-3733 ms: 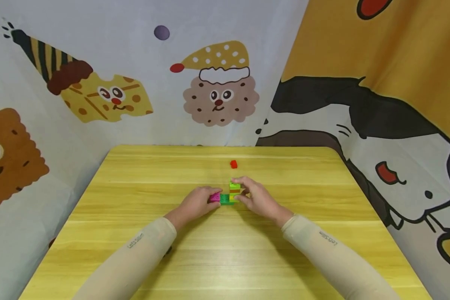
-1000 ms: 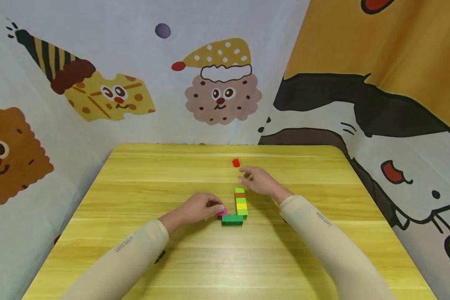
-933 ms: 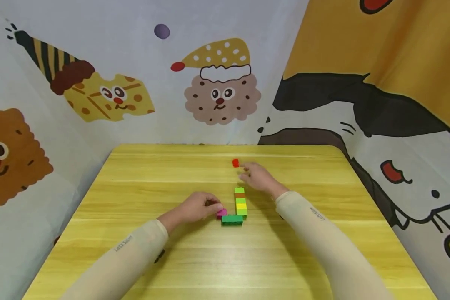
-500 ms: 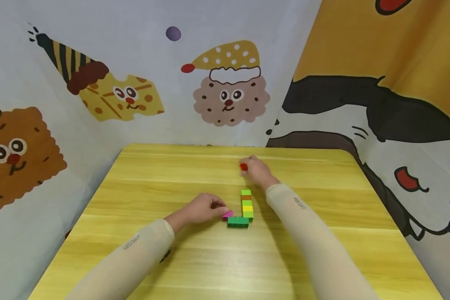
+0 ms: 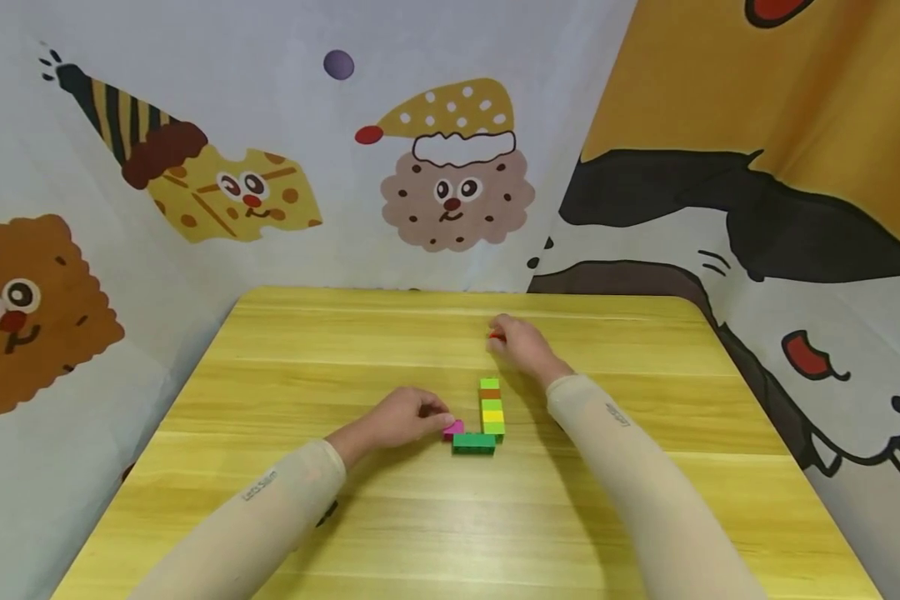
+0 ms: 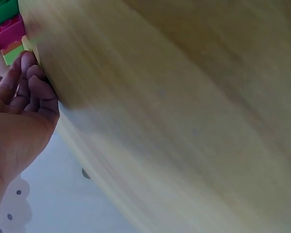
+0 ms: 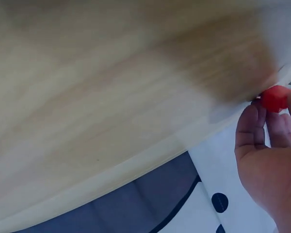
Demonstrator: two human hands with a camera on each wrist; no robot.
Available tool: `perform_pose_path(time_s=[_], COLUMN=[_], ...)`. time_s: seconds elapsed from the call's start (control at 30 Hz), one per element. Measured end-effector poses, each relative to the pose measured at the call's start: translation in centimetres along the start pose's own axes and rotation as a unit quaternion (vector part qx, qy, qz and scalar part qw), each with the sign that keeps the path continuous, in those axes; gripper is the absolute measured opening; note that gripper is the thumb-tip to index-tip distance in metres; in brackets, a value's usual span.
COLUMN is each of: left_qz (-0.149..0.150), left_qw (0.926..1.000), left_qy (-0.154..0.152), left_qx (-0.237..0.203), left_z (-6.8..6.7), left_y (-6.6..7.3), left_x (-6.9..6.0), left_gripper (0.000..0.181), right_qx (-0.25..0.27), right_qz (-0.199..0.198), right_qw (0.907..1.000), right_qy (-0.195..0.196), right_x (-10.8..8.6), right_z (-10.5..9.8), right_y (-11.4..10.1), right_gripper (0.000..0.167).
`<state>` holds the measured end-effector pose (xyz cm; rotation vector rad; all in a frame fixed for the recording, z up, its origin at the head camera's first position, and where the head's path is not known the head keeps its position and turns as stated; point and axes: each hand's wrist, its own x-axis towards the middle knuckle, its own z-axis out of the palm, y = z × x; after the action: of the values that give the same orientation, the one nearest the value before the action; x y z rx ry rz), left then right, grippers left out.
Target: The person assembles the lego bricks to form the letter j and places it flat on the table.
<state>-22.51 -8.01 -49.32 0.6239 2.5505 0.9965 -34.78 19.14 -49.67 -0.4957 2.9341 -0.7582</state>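
Observation:
My left hand (image 5: 405, 417) pinches a pink toy brick (image 5: 454, 430), its thumb tip over the brick's top edge. That brick is joined to the left end of a long green brick (image 5: 474, 444). From the green brick's right end, a row of lime, yellow and brown bricks (image 5: 492, 408) stretches away toward the back. In the left wrist view the pink brick (image 6: 9, 32) shows just beyond the fingers. Farther back, my right hand (image 5: 521, 343) holds a small red brick (image 7: 275, 98) between thumb and fingers; the hand mostly hides it in the head view.
The bricks are on a light wooden table (image 5: 307, 350) with rounded far corners. A cloth with cartoon figures (image 5: 270, 75) hangs behind it and along its sides. A small dark mark (image 5: 327, 513) shows beside the left sleeve.
The right hand let go of the lime-topped stack, reached to the back and took the red brick, now drawn slightly right. The joined bricks were turned over, the left hand staying at the pink one.

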Motion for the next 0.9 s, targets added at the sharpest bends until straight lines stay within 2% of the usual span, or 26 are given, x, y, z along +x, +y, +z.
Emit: perform_pose_path(time_s=[0.27, 0.57, 0.9], left_qz=[-0.01, -0.012, -0.003], left_qw=[0.9999, 0.9999, 1.0], left_qy=[-0.01, -0.007, -0.004], left_qx=[-0.005, -0.003, -0.004], left_z=[0.1, 0.1, 0.0], left_y=[0.0, -0.2, -0.2], left_x=[0.0, 0.1, 0.0], left_gripper=[0.031, 0.032, 0.032], right_qx=[0.058, 0.073, 0.085], right_qz=[0.004, -0.006, -0.019], right_qw=[0.9979, 0.9971, 0.9953], right_qy=[-0.028, -0.022, -0.044], right_x=[-0.7, -0.7, -0.7], right_z=[-0.4, -0.5, -0.1], right_y=[1.2, 1.5, 0.5], right_gripper=[0.064, 0.049, 0.042])
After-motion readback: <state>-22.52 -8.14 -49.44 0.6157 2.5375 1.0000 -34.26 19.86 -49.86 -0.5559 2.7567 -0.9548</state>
